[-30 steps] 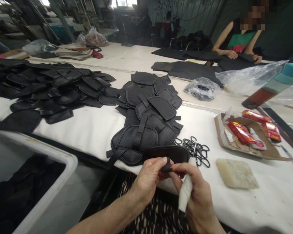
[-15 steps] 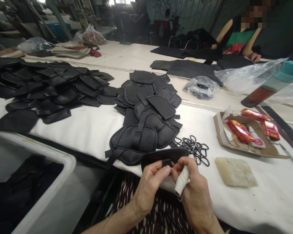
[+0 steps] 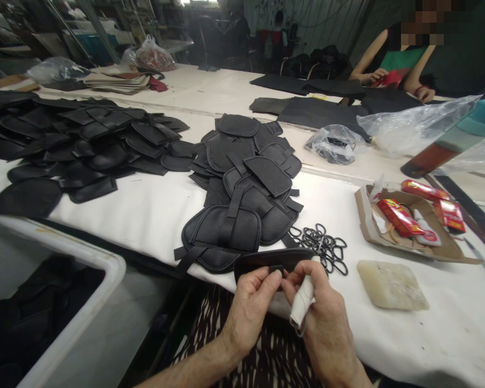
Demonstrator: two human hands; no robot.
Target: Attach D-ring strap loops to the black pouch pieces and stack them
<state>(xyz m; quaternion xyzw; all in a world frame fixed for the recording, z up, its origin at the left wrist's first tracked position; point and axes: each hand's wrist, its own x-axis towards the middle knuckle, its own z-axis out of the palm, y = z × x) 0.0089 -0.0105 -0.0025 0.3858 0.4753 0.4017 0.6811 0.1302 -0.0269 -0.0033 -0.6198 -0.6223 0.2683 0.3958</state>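
Wrapped tool (image 3: 303, 300) shifted, right fingers (image 3: 312, 268) clamped around it, left fingers (image 3: 270, 285) pinching black strap (image 3: 276, 268)

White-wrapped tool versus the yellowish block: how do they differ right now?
The white-wrapped tool is in the right hand; the yellowish block lies on the white tabletop. The white-wrapped tool looks slim, the yellowish block broad and chunky. Both are pale.
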